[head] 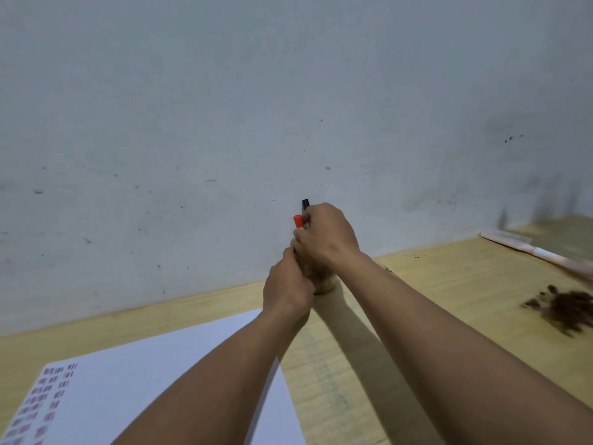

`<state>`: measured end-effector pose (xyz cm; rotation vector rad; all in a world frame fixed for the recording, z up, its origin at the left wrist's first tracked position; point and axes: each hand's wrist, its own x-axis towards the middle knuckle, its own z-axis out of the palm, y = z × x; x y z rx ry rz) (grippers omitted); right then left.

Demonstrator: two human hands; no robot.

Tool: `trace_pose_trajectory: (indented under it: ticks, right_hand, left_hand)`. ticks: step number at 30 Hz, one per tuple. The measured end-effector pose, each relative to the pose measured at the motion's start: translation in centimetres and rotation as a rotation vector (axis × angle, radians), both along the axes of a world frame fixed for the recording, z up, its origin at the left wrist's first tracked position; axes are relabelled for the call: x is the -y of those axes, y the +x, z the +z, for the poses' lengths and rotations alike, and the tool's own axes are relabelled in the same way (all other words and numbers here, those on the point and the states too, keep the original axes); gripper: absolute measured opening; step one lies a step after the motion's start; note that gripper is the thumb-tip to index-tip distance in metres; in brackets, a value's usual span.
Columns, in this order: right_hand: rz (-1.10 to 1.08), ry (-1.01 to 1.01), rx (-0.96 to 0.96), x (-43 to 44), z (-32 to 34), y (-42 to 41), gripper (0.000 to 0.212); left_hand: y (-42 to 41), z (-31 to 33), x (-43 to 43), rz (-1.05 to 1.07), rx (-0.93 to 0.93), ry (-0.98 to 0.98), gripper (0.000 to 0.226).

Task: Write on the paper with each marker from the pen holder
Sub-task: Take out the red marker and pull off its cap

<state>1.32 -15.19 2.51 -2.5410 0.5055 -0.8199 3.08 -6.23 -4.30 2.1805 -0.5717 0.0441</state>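
Observation:
A tan pen holder (322,279) stands on the wooden table (449,284) close to the wall, mostly hidden by both hands. My left hand (287,289) wraps its left side. My right hand (329,234) sits over its top, fingers closed around the markers. A red marker (298,221) and a black marker (305,204) stick up beside those fingers. The white paper (154,364) lies at the near left, with rows of small coloured marks along its left edge.
A white and pink comb (526,248) lies at the far right by the wall. A pile of dark brown bits (564,308) sits on the right of the table. The grey wall (224,123) rises directly behind the holder.

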Motion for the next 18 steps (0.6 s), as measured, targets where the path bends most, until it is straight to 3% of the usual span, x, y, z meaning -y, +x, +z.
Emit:
trace_pose_trajectory:
  ticks: [6,12,15,18]
  right_hand:
    - [0.069,0.170,0.111,0.1,1.1,-0.9,0.012]
    - [0.182,0.288,0.198,-1.5,3.2,-2.8,0.012]
    - [0.216,0.263,0.226,-3.1,4.5,-3.8,0.018]
    - [0.201,0.153,0.204,-4.9,5.6,-4.9,0.021]
  left_hand:
    - [0.0,-0.2,-0.3,-0.019,-0.032,-0.040,0.052]
    - [-0.3,0.7,-2.0,0.016,-0.055,-0.058,0.072]
    - [-0.4,2.4,-4.3,0.036,-0.066,-0.125,0.075]
    - [-0.8,4.5,-7.4,0.090,-0.031,-0.225,0.058]
